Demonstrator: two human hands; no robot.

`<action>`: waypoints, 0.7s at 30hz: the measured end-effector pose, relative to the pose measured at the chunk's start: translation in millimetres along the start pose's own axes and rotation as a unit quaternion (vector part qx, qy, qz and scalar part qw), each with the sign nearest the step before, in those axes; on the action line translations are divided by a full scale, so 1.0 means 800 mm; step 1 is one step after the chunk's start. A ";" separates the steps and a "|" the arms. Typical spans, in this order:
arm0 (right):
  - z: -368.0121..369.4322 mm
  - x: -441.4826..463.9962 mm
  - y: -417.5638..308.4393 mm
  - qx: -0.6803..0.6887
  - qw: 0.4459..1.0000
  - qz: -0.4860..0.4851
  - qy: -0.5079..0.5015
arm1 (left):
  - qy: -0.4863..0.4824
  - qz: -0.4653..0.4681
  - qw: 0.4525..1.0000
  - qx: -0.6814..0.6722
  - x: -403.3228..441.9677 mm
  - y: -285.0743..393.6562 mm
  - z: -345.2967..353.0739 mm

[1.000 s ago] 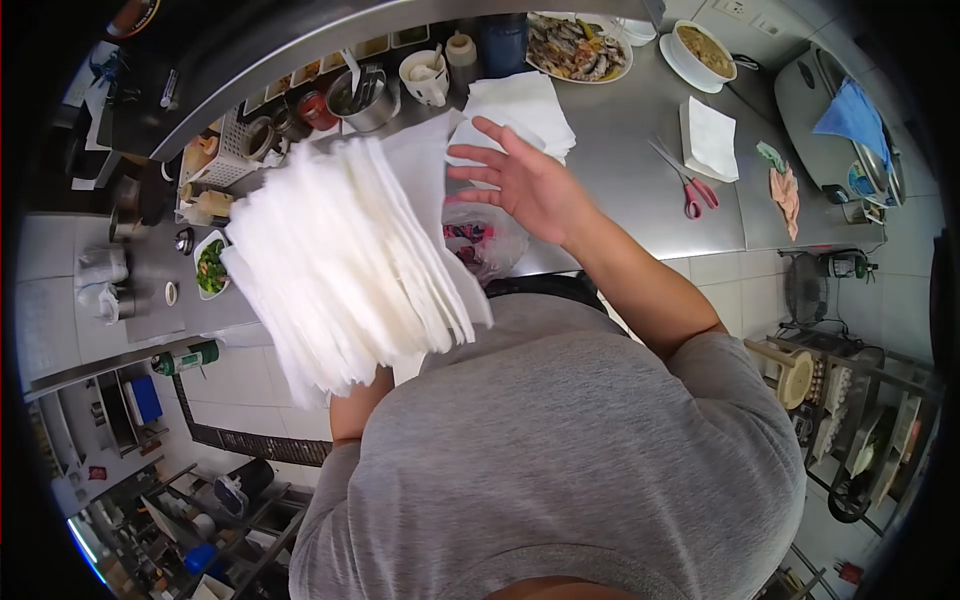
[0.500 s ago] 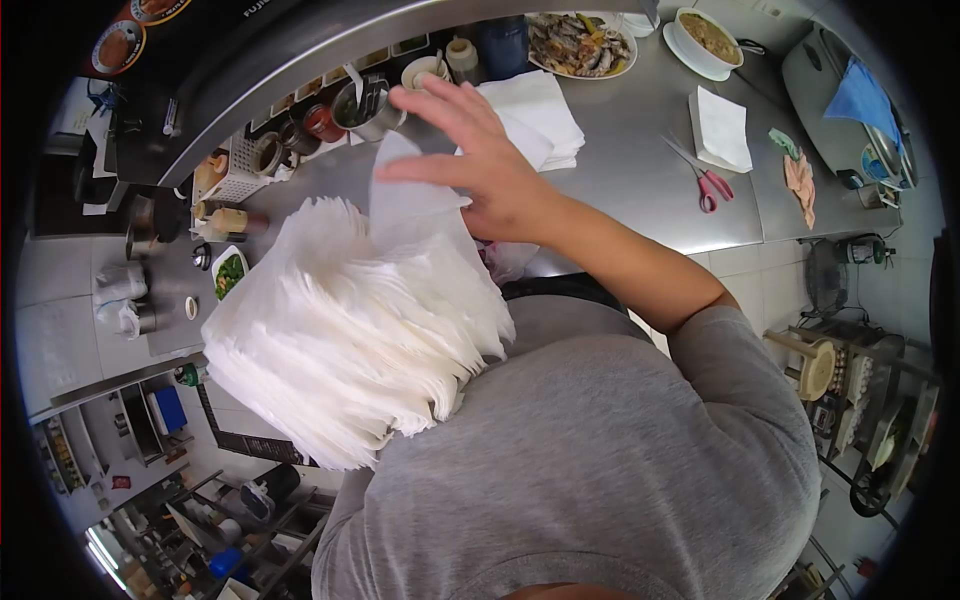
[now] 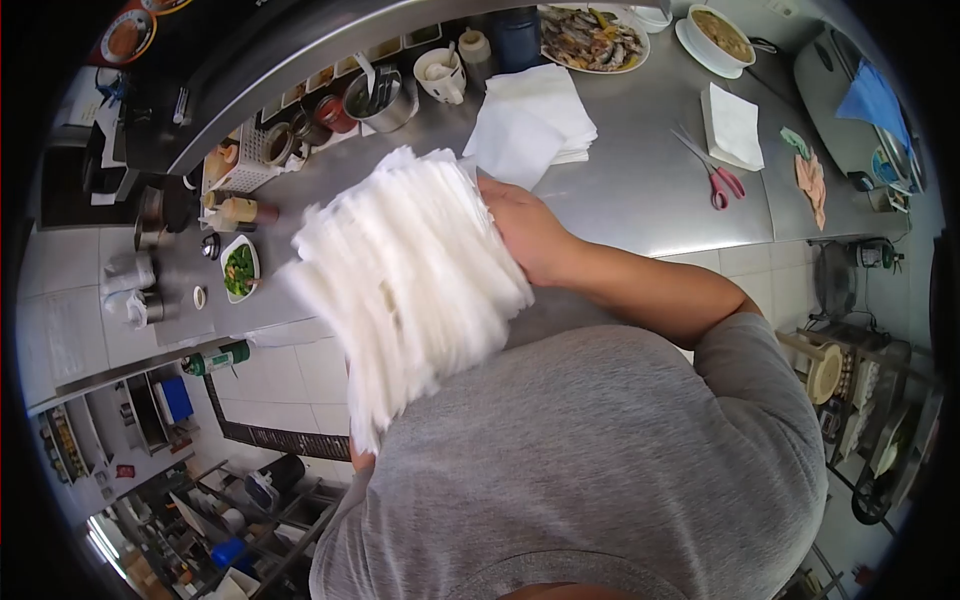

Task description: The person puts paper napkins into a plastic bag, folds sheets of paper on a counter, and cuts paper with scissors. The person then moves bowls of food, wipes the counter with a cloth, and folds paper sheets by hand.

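Observation:
A thick stack of white, thin sheets [image 3: 415,275], blurred by motion, is held up in front of my body with its many edges facing me. My right hand [image 3: 530,235] is pressed to the right side of the stack, its fingertips mostly hidden by the sheets. Only a bit of my left forearm shows below the stack; my left hand is hidden behind it. Just beyond, a smaller pile of white sheets [image 3: 550,105] lies on the steel counter [image 3: 640,200], with one sheet askew at its left.
Red-handled scissors [image 3: 718,180] and a white pad [image 3: 732,125] lie to the right, near an orange cloth [image 3: 810,190]. A fish platter [image 3: 595,40] and a soup bowl [image 3: 720,35] stand at the back. Leftward are a metal pot [image 3: 385,105] and a dish of greens [image 3: 240,270].
My right hand has come down from above the stack to its right side, its spread fingers now against the sheets. The held stack has shifted right and stands more upright than half a second ago.

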State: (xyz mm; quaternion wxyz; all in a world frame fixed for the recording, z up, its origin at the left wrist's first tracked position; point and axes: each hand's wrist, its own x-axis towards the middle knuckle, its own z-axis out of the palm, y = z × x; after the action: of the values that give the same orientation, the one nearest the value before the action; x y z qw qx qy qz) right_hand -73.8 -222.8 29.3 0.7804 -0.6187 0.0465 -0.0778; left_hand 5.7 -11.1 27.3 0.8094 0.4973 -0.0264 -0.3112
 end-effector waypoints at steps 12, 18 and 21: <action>-0.005 0.019 -0.039 -0.084 0.993 0.084 -0.022 | -0.011 0.205 0.967 0.153 0.032 0.002 0.052; -0.062 0.062 -0.055 -0.089 0.993 0.077 0.015 | -0.031 0.263 0.963 0.043 0.056 0.040 0.027; -0.084 0.068 -0.051 -0.113 0.990 0.084 0.017 | -0.010 0.269 0.868 0.418 0.069 -0.016 -0.064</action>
State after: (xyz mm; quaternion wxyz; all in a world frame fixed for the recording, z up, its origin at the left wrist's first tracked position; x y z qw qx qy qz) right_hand -34.4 -306.2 54.6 0.7082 -0.6955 0.1201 -0.0172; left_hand 62.0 -4.5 -23.7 0.5778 0.7596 -0.2950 -0.0460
